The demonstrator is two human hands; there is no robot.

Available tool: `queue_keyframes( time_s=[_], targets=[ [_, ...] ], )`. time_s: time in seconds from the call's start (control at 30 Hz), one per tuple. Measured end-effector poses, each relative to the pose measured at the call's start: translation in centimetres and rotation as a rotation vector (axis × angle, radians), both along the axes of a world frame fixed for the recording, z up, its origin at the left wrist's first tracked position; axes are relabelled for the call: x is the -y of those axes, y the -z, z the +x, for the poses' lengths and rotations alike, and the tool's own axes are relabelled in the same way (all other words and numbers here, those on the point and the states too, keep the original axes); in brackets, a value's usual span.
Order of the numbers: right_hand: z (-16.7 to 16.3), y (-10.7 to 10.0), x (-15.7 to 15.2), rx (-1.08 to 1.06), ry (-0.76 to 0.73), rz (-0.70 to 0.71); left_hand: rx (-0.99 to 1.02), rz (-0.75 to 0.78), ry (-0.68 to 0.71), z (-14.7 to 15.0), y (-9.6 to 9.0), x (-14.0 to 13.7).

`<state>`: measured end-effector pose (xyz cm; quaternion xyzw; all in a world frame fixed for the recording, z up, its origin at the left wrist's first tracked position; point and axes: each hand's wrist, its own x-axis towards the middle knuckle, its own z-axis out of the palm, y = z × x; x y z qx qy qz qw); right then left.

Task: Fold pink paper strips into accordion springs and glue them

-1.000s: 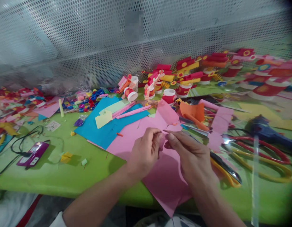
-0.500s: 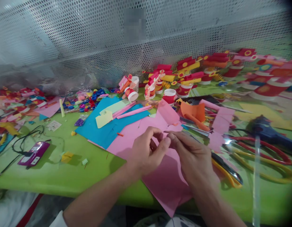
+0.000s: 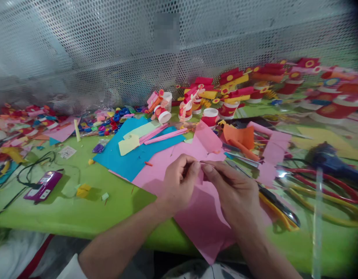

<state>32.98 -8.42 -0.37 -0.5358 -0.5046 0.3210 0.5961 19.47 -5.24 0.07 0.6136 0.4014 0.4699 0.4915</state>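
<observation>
My left hand (image 3: 181, 182) and my right hand (image 3: 233, 186) meet fingertip to fingertip above a large pink paper sheet (image 3: 208, 221). Thumbs and forefingers of both are pinched on a small pink paper strip (image 3: 201, 176), mostly hidden by the fingers. Under the sheet's left part lies blue paper (image 3: 112, 157), with thin pink strips (image 3: 167, 136) and a pale yellow piece (image 3: 129, 145) on it. Close to my right hand are scissors with black and orange handles (image 3: 279, 207).
Red paper-wrapped cups (image 3: 210, 117) with rolled-paper parts stand along the back, before a perforated metal panel (image 3: 109, 50). At right lie a blue glue gun (image 3: 329, 159), a clear glue stick (image 3: 317, 221) and red-handled scissors (image 3: 338, 186). A purple corded device (image 3: 43, 187) lies left on the green table (image 3: 88, 217).
My left hand has shifted slightly left, its thumb drawing back from the right thumb. Both hands stay pinched above the pink sheet. The whole view has shifted slightly.
</observation>
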Motion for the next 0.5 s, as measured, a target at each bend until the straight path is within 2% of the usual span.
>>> queue_keyframes(
  time_s=[0.13,0.33,0.5],
  targets=[
    [-0.02,0.08,-0.41,-0.077,-0.043,-0.041,0.077,-0.054,-0.010,0.10,0.21,-0.26],
    [-0.16,-0.11,-0.25,-0.093,-0.067,-0.046,-0.008,0.133,-0.093,0.09,0.09,0.19],
    [-0.31,-0.13,0.16,-0.148,-0.069,-0.023,-0.017,0.170,-0.067,0.15,-0.37,0.42]
  ],
)
